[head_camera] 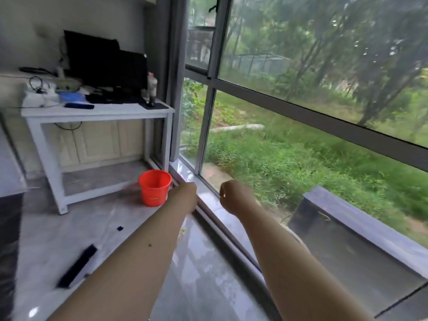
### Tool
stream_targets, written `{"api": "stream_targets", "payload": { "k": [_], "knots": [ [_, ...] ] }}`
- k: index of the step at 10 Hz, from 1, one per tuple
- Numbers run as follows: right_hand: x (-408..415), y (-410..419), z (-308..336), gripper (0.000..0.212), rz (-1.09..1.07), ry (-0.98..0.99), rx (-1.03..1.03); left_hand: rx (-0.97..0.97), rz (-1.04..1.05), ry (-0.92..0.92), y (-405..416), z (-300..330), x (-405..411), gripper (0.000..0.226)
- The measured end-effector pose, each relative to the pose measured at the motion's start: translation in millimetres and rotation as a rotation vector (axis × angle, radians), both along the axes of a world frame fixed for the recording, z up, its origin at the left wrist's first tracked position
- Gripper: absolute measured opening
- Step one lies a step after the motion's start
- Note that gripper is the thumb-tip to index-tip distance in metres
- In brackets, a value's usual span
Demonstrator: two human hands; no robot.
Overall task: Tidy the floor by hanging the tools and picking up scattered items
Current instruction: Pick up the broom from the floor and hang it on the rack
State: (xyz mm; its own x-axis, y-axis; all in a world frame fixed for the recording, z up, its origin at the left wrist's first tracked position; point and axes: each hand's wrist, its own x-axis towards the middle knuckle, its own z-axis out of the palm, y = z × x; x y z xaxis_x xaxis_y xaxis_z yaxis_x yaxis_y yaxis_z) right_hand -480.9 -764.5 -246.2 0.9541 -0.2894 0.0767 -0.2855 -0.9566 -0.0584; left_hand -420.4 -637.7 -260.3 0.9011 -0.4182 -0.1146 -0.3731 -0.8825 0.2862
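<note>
— Risk from here?
— Tripping, likely: black brush-like tool [77,266] lying flat on the glossy grey floor [208,274], below the left forearm and easily stepped on. Also knocking the red bucket [155,187], standing just beside the left hand [186,193] near the window track [208,205].

— Fingers?
— Right hand [234,196]: curled into a loose fist, nothing visibly held. Left hand: foreshortened, fingers hidden; cannot tell whether clenched or released, nothing seen in it.

— Anything else scattered?
— Small dark item [120,228] on the floor between bucket and tool, untouched. White desk [97,112] with monitors [104,63] beyond.
</note>
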Motion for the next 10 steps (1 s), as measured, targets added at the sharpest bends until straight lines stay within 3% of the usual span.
{"api": "stream_targets", "payload": {
  "k": [6,10],
  "knots": [
    [150.1,49.0,-104.3,0.027,0.407,0.189,0.085,0.139,0.362,0.240,66.3,-88.4,91.7,0.036],
    [256.7,96.5,-171.8,0.026,0.331,0.373,0.141,0.143,0.351,0.331,112.8,-152.5,208.5,0.036]
  ]
}}
